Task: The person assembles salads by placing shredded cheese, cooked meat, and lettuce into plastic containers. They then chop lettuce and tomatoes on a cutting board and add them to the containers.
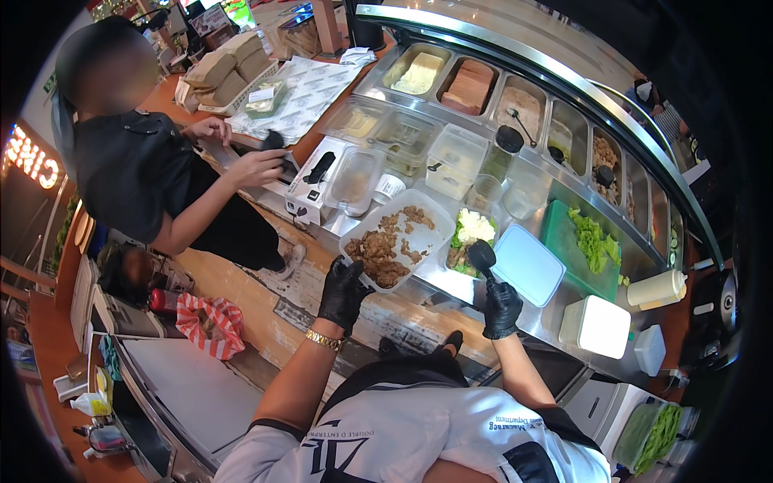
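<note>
My left hand (343,296), in a black glove, grips the near-left edge of a see-through plastic tub (431,201). Browned chopped meat (378,253) lies in the tub, mostly toward its left and near side. In my black-gloved right hand (502,311) is the handle of a black scoop (481,254). The scoop's bowl sits over the near right part of a small salad container (452,259), hiding some of it; whether they touch I cannot tell. White chopped pieces, green leaves and some brown bits (473,229) show in that container.
Right of the salad lies a pale blue lid (529,264), then a green cutting board (564,245) with lettuce (596,240). Food pans (469,84) line the counter's far side. A squeeze bottle (656,290) lies at the right. On the left stands a co-worker (137,173), both hands raised.
</note>
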Demonstrator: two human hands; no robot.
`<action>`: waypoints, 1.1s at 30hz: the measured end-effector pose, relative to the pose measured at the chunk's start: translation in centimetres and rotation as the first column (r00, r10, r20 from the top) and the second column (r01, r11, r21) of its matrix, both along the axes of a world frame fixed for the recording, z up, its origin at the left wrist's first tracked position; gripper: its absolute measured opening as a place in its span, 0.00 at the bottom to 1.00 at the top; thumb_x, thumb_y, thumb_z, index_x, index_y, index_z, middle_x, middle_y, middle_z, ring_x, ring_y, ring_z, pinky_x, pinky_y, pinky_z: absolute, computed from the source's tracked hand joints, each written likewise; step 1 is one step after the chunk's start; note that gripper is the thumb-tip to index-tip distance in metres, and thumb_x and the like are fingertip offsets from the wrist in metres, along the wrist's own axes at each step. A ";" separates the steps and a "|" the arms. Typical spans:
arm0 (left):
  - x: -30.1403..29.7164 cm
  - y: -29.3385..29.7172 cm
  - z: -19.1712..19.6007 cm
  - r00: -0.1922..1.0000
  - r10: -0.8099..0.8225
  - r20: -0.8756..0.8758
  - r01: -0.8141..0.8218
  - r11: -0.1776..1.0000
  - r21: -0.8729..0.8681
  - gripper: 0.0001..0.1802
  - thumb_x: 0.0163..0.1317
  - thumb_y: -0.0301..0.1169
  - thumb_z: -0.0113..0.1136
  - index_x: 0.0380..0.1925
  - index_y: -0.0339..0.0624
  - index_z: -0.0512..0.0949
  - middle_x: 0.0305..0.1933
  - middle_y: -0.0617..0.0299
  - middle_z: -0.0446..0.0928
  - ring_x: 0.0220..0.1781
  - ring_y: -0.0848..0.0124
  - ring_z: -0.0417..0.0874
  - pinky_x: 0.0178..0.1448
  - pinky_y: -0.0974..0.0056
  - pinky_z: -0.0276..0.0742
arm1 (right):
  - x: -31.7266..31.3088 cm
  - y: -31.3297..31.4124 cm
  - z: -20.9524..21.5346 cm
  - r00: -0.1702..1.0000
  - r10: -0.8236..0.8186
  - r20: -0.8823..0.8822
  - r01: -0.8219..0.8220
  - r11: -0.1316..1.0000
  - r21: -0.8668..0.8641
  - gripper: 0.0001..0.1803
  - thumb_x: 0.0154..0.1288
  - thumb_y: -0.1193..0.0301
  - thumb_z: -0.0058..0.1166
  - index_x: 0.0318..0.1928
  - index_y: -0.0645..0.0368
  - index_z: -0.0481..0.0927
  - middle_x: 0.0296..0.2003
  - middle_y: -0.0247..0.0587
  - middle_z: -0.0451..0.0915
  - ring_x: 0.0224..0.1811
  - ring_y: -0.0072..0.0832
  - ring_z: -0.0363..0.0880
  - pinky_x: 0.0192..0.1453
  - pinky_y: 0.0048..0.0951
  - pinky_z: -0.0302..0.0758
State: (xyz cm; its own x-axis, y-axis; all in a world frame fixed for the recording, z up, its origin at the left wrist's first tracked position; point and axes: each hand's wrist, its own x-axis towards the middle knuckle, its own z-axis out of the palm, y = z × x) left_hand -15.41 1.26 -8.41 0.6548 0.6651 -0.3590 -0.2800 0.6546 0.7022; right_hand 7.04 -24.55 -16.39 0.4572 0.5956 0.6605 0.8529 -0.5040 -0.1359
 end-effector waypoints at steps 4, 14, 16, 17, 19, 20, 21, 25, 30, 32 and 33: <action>0.1 0.1 -0.4 0.998 -0.031 -0.063 0.033 0.999 0.029 0.21 0.66 0.30 0.60 0.58 0.44 0.68 0.55 0.59 0.76 0.56 0.61 0.80 0.54 0.50 0.82 | 0.7 -0.5 -0.9 0.999 0.013 0.032 -0.012 1.000 -0.029 0.26 0.50 0.80 0.58 0.52 0.46 0.84 0.19 0.37 0.69 0.22 0.37 0.72 0.23 0.39 0.69; 0.5 -0.4 -0.9 1.000 -0.017 0.005 0.017 0.999 -0.033 0.17 0.66 0.31 0.61 0.53 0.45 0.71 0.45 0.60 0.78 0.44 0.67 0.82 0.42 0.60 0.84 | 1.9 -2.2 -3.8 0.920 0.275 -0.278 -0.118 0.874 0.472 0.05 0.59 0.81 0.60 0.36 0.59 0.81 0.22 0.40 0.76 0.21 0.34 0.72 0.25 0.28 0.68; 0.2 -0.3 -1.0 1.000 0.008 0.001 -0.008 1.000 -0.023 0.17 0.66 0.31 0.61 0.53 0.45 0.71 0.46 0.60 0.78 0.44 0.67 0.82 0.43 0.60 0.84 | 1.1 -3.2 -4.0 0.918 0.221 -0.330 -0.039 0.877 0.479 0.04 0.57 0.84 0.60 0.30 0.63 0.80 0.22 0.43 0.77 0.21 0.36 0.73 0.26 0.30 0.69; 0.1 -0.2 -1.1 1.000 -0.001 -0.005 0.001 1.000 -0.017 0.19 0.66 0.31 0.61 0.55 0.45 0.70 0.49 0.60 0.77 0.48 0.66 0.82 0.46 0.57 0.84 | 0.6 -3.4 -4.0 0.955 0.196 -0.222 -0.082 0.894 0.440 0.05 0.57 0.85 0.61 0.30 0.63 0.80 0.22 0.44 0.77 0.21 0.37 0.73 0.26 0.32 0.69; -0.1 0.0 -1.4 1.000 -0.021 -0.017 0.021 1.000 0.000 0.22 0.66 0.31 0.60 0.58 0.44 0.68 0.56 0.59 0.76 0.56 0.63 0.80 0.54 0.51 0.83 | -0.1 -3.0 -3.7 0.970 0.219 -0.109 -0.163 0.912 0.376 0.07 0.55 0.85 0.60 0.34 0.62 0.82 0.22 0.45 0.77 0.22 0.42 0.74 0.27 0.37 0.70; -0.1 0.1 -1.5 1.000 -0.020 -0.013 0.020 1.000 -0.004 0.22 0.66 0.31 0.59 0.58 0.44 0.68 0.56 0.58 0.76 0.56 0.62 0.80 0.54 0.51 0.83 | -0.4 -2.1 -3.6 0.971 0.229 -0.065 -0.189 0.909 0.372 0.09 0.54 0.84 0.60 0.36 0.59 0.83 0.22 0.45 0.76 0.23 0.44 0.75 0.26 0.39 0.70; -0.1 0.1 -1.7 1.000 -0.015 -0.012 0.015 1.000 -0.004 0.22 0.66 0.30 0.59 0.58 0.44 0.68 0.57 0.58 0.76 0.57 0.62 0.80 0.55 0.50 0.82 | -0.5 -1.5 -3.2 0.982 0.163 -0.099 -0.130 0.952 0.276 0.10 0.54 0.83 0.61 0.37 0.58 0.84 0.22 0.45 0.76 0.24 0.43 0.75 0.26 0.40 0.70; 0.1 0.0 -1.9 0.995 -0.001 -0.097 0.001 1.000 -0.007 0.21 0.67 0.30 0.58 0.59 0.43 0.67 0.57 0.57 0.76 0.57 0.61 0.80 0.56 0.49 0.82 | 0.3 1.8 -1.7 0.972 0.207 -0.108 -0.191 0.971 0.146 0.12 0.51 0.79 0.64 0.38 0.54 0.84 0.20 0.41 0.74 0.23 0.42 0.74 0.25 0.40 0.68; 0.1 -0.2 -1.6 1.000 0.022 0.015 -0.021 0.998 -0.053 0.22 0.64 0.29 0.63 0.57 0.43 0.68 0.50 0.58 0.78 0.49 0.64 0.83 0.49 0.53 0.85 | 0.8 0.4 -1.0 0.965 0.261 -0.032 -0.238 0.918 0.316 0.10 0.51 0.81 0.63 0.34 0.55 0.83 0.19 0.41 0.74 0.21 0.41 0.74 0.23 0.38 0.69; -0.1 -0.2 -1.5 0.999 0.034 0.017 -0.033 0.998 -0.052 0.23 0.64 0.29 0.63 0.57 0.43 0.68 0.51 0.58 0.78 0.49 0.64 0.83 0.49 0.53 0.85 | 0.2 -0.6 -1.2 0.979 0.197 -0.052 -0.162 0.909 0.383 0.08 0.51 0.82 0.63 0.33 0.58 0.83 0.21 0.43 0.77 0.22 0.41 0.76 0.24 0.37 0.70; -0.2 -0.2 -1.5 0.999 0.038 0.020 -0.037 0.998 -0.051 0.23 0.63 0.29 0.63 0.57 0.43 0.68 0.51 0.58 0.78 0.49 0.64 0.83 0.49 0.53 0.85 | -0.1 -0.8 -1.3 0.984 0.160 -0.076 -0.122 0.924 0.361 0.05 0.52 0.81 0.61 0.32 0.60 0.83 0.24 0.46 0.79 0.24 0.41 0.78 0.25 0.38 0.72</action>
State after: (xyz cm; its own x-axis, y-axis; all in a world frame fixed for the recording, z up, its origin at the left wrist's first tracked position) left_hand -15.59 1.06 -9.93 0.6375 0.6707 -0.3791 -0.3190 0.6777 0.6626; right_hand 6.93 -25.34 -17.68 0.4621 0.3947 0.7941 0.8835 -0.2827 -0.3736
